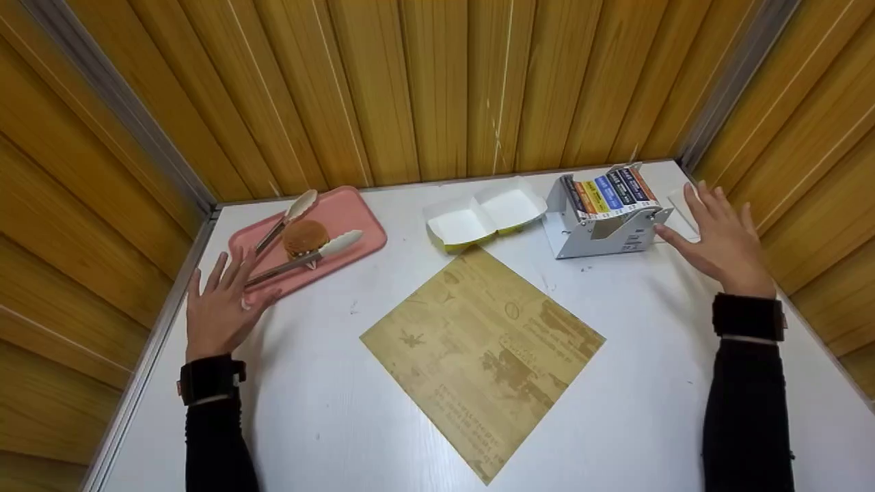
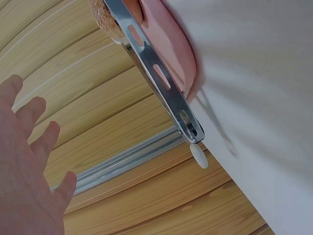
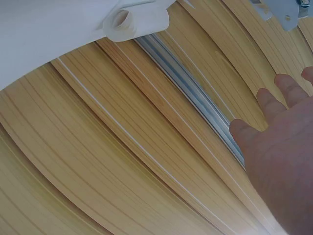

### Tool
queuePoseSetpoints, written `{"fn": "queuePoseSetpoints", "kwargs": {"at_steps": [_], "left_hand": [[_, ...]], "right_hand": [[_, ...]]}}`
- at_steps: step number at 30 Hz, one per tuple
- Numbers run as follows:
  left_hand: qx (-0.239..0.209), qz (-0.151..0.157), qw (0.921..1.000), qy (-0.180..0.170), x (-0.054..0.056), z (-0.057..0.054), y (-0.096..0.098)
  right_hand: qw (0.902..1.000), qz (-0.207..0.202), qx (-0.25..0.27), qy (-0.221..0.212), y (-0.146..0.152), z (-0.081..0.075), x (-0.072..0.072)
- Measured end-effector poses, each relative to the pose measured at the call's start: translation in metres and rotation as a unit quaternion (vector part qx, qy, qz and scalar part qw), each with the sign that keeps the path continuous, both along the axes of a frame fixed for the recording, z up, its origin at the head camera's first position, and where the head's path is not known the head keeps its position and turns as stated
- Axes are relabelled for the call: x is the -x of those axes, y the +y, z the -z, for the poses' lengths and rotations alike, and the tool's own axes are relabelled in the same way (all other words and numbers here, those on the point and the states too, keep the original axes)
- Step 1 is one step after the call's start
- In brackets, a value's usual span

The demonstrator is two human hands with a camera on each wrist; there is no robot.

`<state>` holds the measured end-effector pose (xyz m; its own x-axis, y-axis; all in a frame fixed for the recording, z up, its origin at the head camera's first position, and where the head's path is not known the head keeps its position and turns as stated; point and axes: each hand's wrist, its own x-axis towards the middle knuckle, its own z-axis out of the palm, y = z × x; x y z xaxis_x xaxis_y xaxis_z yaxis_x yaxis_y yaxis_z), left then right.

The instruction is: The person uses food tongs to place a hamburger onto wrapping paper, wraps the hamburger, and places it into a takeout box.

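Observation:
My left hand (image 1: 220, 311) hovers with spread fingers by the near left corner of a pink tray (image 1: 359, 212), holding nothing. On that tray lie a burger (image 1: 305, 238) and metal tongs (image 1: 280, 272) with pale tips, one arm on each side of the bun. In the left wrist view the tongs' handle (image 2: 159, 73) juts past the tray's edge, apart from my fingers. My right hand (image 1: 726, 246), fingers also spread, is raised beside a white metal dispenser (image 1: 618, 236) holding several colored label rolls (image 1: 608, 193). Whether the thumb touches the dispenser I cannot tell.
A square of brown printed paper (image 1: 478, 355) lies diagonally mid-table. Behind it stands an unfolded burger box (image 1: 461, 225), white inside and yellow-green outside. A curled white paper strip (image 3: 146, 22) shows in the right wrist view. Wood-patterned walls (image 1: 437, 89) enclose the white table (image 1: 314, 410).

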<state>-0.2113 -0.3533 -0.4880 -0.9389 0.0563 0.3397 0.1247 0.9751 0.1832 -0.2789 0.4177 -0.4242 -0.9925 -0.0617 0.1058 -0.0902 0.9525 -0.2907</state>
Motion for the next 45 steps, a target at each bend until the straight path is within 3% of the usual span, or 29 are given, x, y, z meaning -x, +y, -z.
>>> {"fn": "queuePoseSetpoints", "kwargs": {"at_steps": [9,13,16,19,22,24,26,31,34,35,37,39,41,43,45], "left_hand": [[0.001,0.027,0.9996,0.003,0.007,0.0,0.02],[0.012,0.056,0.9984,-0.007,0.012,0.002,0.042],[0.022,0.098,0.9945,-0.029,0.013,0.004,0.07],[0.001,0.184,0.9789,-0.09,0.012,0.006,0.109],[-0.029,0.275,0.9451,-0.173,0.009,0.012,0.151],[-0.029,0.307,0.9267,-0.215,0.006,0.016,0.171],[-0.011,0.317,0.9208,-0.227,0.003,0.02,0.184],[0.049,0.321,0.9256,-0.194,-0.009,0.018,0.196],[0.047,0.351,0.9185,-0.176,-0.014,0.012,0.203],[0.034,0.359,0.9142,-0.185,-0.015,0.01,0.205],[0.001,0.378,0.9021,-0.209,-0.016,0.008,0.209],[-0.044,0.398,0.8852,-0.237,-0.015,0.009,0.213],[-0.055,0.415,0.874,-0.247,-0.015,0.01,0.214],[-0.044,0.431,0.8705,-0.233,-0.013,0.013,0.213],[-0.024,0.428,0.876,-0.222,-0.011,0.016,0.208]], "right_hand": [[0.9998,-0.014,-0.006,-0.009,-0.018,-0.001,0.001],[0.999,-0.04,-0.016,-0.012,-0.042,0.001,0.003],[0.9966,-0.077,-0.029,0.001,-0.074,0.007,0.002],[0.989,-0.134,-0.057,0.029,-0.115,0.023,-0.007],[0.9738,-0.199,-0.084,0.07,-0.149,0.043,-0.026],[0.9639,-0.237,-0.089,0.083,-0.165,0.053,-0.042],[0.9577,-0.265,-0.084,0.076,-0.174,0.061,-0.057],[0.9572,-0.281,-0.067,-0.009,-0.177,0.077,-0.079],[0.9593,-0.274,-0.063,-0.024,-0.17,0.083,-0.076],[0.9589,-0.277,-0.058,-0.025,-0.168,0.085,-0.072],[0.9554,-0.29,-0.044,-0.033,-0.166,0.087,-0.062],[0.9499,-0.308,-0.029,-0.043,-0.167,0.09,-0.051],[0.9443,-0.324,-0.023,-0.051,-0.171,0.093,-0.04],[0.9413,-0.333,-0.023,-0.052,-0.176,0.096,-0.031],[0.9393,-0.339,-0.02,-0.052,-0.182,0.099,-0.023]]}}
